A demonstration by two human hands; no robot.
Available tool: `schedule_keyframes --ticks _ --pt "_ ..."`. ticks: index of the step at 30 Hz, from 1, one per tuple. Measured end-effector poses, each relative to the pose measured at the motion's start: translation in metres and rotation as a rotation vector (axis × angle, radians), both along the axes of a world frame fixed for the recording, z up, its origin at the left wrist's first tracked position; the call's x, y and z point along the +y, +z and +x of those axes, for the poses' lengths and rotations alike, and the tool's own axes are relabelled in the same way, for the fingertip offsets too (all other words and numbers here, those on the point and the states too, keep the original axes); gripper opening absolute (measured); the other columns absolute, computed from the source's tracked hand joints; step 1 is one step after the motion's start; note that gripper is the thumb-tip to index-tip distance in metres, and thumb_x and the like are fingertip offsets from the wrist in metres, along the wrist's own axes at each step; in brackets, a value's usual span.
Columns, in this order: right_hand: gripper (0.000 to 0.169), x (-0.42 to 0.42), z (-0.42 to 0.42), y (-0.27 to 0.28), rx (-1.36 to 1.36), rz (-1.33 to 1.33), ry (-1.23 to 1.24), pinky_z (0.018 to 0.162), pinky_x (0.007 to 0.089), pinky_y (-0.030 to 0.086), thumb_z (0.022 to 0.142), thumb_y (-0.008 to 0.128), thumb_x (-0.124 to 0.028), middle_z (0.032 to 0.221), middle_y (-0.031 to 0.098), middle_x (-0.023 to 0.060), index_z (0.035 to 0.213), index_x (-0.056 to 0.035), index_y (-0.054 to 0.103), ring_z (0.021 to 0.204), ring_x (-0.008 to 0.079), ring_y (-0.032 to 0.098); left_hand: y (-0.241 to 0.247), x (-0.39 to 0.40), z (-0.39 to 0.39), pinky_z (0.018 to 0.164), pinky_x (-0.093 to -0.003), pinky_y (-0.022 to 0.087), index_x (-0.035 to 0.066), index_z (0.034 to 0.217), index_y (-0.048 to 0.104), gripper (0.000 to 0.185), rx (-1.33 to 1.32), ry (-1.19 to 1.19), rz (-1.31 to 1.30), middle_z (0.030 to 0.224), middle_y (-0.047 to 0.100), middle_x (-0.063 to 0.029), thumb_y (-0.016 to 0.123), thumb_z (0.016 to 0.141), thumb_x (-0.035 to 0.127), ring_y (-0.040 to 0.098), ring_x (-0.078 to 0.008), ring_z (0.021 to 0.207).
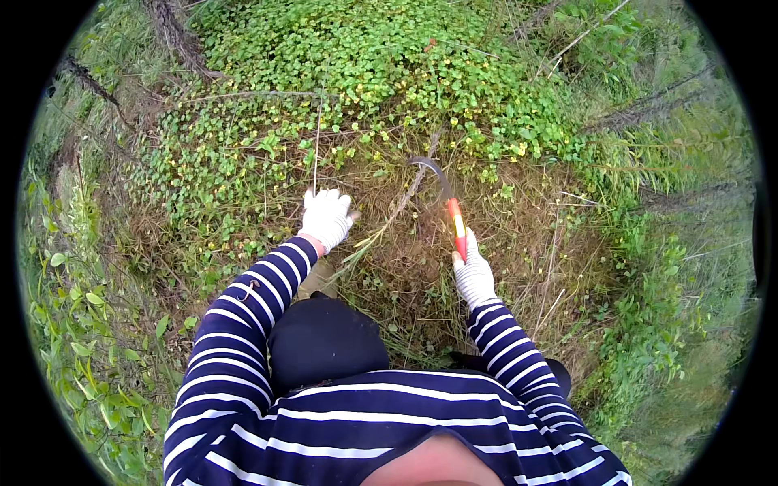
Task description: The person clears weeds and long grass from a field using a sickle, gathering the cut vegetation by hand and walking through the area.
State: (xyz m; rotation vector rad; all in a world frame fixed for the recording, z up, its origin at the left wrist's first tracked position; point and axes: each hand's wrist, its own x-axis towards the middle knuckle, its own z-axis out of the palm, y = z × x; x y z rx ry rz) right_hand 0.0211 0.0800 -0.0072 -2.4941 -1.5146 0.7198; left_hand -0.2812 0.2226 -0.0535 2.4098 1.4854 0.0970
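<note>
My right hand [474, 273], in a white knit glove, grips the red and yellow handle of a sickle [439, 176]. The curved metal blade points away from me and hooks to the left over brown, matted plant litter. My left hand [326, 220], also gloved in white, is low over the vegetation at the left, beside a thin dry stalk [316, 140]. Whether its fingers hold the stalk cannot be told. Between the hands lies a longer stem [401, 203] with narrow green leaves at its near end; the sickle blade is close to its far part.
Low, dense green ground cover [377, 54] spreads ahead. A rough trunk [176, 39] rises at the upper left. Leafy shrubs [85, 358] are at the left, tall grass [681, 340] at the right. My dark-clad knee [328, 346] is close below the left hand.
</note>
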Motion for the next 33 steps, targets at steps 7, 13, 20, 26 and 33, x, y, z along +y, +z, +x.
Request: schedule_keyframes --ticks 7,13,20,26,33 --pt "0.067 0.083 -0.015 -0.001 0.056 0.238 0.059 0.079 0.0473 0.053 0.096 0.060 -0.032 0.093 0.069 0.0251 0.154 -0.0243 0.029 0.085 0.0432 0.068 -0.011 -0.013 0.036 0.092 -0.0455 0.046 -0.001 0.126 0.054 0.051 -0.357 0.088 -0.466 0.108 0.066 -0.0229 0.048 0.100 0.044 0.064 -0.0370 0.102" --pt "0.059 0.055 0.013 0.003 -0.011 0.213 -0.029 0.077 0.0481 0.053 0.097 0.057 -0.028 0.093 0.068 0.0267 0.150 -0.0196 0.032 0.086 0.0435 0.068 0.000 0.024 -0.013 0.067 -0.0479 0.052 0.008 0.096 0.063 0.023 -0.225 0.076 0.039 0.081 0.068 -0.0168 0.048 0.098 0.026 0.066 -0.0380 0.076" --pt "0.053 -0.163 0.043 0.034 0.182 -0.004 -0.179 0.072 0.0334 0.053 0.095 0.060 -0.021 0.087 0.063 0.0126 0.145 -0.0124 0.043 0.073 0.0228 0.063 -0.039 -0.028 -0.086 0.067 -0.0485 0.053 0.008 0.097 0.065 0.018 0.108 -0.076 -0.120 0.081 0.070 -0.0141 0.049 0.094 0.016 0.069 -0.0358 0.079" --pt "0.054 -0.073 0.019 0.090 0.341 0.176 -0.189 0.073 0.0282 0.051 0.097 0.059 -0.016 0.098 0.062 0.0065 0.147 -0.0092 0.041 0.076 0.0134 0.058 -0.009 -0.051 -0.179 0.084 -0.0433 0.053 0.015 0.101 0.070 0.018 0.486 0.071 -0.227 0.098 0.070 -0.0111 0.059 0.087 0.012 0.067 -0.0292 0.099" --pt "0.062 0.072 0.022 0.046 0.127 0.338 0.185 0.078 0.0370 0.053 0.096 0.060 -0.028 0.109 0.068 0.0187 0.152 -0.0159 0.035 0.086 0.0281 0.069 0.022 0.001 -0.142 0.081 -0.0466 0.053 0.013 0.100 0.067 0.016 0.342 0.065 -0.047 0.095 0.066 -0.0116 0.054 0.091 0.016 0.067 -0.0322 0.092"
